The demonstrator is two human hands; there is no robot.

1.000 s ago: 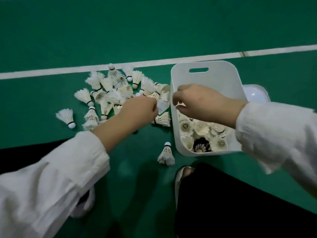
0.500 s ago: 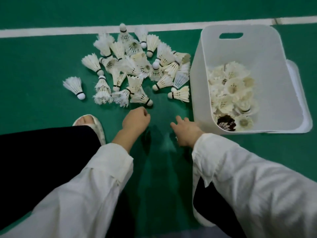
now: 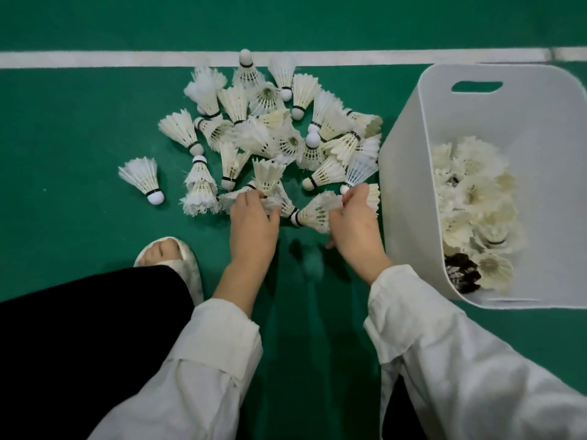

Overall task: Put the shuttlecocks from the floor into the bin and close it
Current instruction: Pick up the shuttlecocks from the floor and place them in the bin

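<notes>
Shuttlecocks heaped just beyond both hands, bin right of them.
Left hand gripping 1 by its feathers, right hand pinching another.

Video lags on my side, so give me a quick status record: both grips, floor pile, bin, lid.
left grip: holds near-edge shuttlecocks of the floor pile
right grip: holds a white shuttlecock by its skirt, beside the bin
floor pile: many shuttlecocks, plus a stray shuttlecock apart on the left
bin: open, partly filled; one dark shuttlecock at its near end
lid: not on the bin
</notes>
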